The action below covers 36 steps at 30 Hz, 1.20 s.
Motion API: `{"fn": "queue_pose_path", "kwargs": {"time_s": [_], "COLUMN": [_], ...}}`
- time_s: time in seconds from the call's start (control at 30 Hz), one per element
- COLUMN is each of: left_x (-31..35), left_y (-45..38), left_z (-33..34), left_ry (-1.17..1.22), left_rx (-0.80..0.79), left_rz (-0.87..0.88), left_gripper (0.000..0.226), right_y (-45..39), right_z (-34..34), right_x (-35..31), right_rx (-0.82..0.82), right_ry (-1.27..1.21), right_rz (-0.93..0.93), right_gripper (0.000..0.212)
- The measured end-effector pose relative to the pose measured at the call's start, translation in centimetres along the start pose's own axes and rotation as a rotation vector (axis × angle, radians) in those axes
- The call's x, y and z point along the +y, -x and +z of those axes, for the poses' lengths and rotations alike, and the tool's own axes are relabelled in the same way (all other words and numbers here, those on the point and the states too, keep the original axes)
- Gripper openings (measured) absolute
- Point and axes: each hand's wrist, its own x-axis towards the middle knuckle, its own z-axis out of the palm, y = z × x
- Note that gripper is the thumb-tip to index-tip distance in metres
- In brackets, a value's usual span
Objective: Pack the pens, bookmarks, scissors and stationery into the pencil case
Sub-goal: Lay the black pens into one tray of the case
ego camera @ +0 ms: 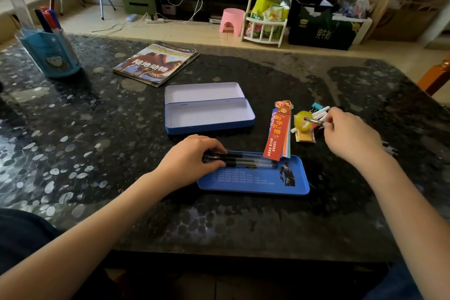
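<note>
The blue pencil case lies open and empty mid-table, its white-lined lid folded back. In front of it sits a blue inner tray. Several black pens lie along the tray's far edge, and my left hand grips their left ends. A stack of bookmarks, red on top, leans over the tray's right corner. To the right is a pile of stationery: a yellow tape roll, white sticks, a blue binder clip and sticky notes. My right hand pinches a thin metal-tipped tool poking into the tape roll.
A magazine lies behind the case. A blue pen holder with markers and a ruler stands at the table's far left. Beyond the dark pebble-patterned table are a pink stool, a white rack and boxes on the floor.
</note>
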Motion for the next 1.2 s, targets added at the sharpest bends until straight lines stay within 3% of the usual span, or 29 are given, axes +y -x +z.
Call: {"fn": "queue_pose_path", "kwargs": {"time_s": [0.13,0.23,0.47,0.63,0.8,0.97,1.2], "left_x": [0.0,-0.1,0.0,0.1,0.0,-0.8,-1.3], "left_y": [0.0,0.1,0.2,0.1,-0.1,-0.5,-0.6], "left_z": [0.0,0.3,1.0,1.0,0.6,0.0,-1.1], "left_ry": [0.002,0.01,0.006,0.046,0.158,0.144,0.196], "left_rx": [-0.002,0.023,0.101,0.137,0.149,0.01,-0.056], "left_rz": [-0.001,-0.001,0.004,0.005,-0.019,0.001,-0.008], "left_gripper": [0.027,0.026,0.026,0.026,0.024,0.043,0.038], "right_y": [0.3,0.7,4.1,5.3,5.1,5.0,5.0], "right_z": [0.4,0.9,1.4,3.2,3.6,3.5,3.4], "right_x": [-0.9,-1.6,-6.1,-7.7,-8.2,-8.2,-8.2], "right_rx": [0.09,0.124,-0.125,-0.326,-0.305,-0.344,-0.387], "right_ry": [-0.038,-0.202,-0.664,-0.556,-0.56,-0.488,-0.44], "right_rz": [-0.084,-0.242,-0.455,-0.579,-0.577,-0.61,-0.644], "right_gripper": [0.017,0.022,0.02,0.015,0.012,0.012,0.013]}}
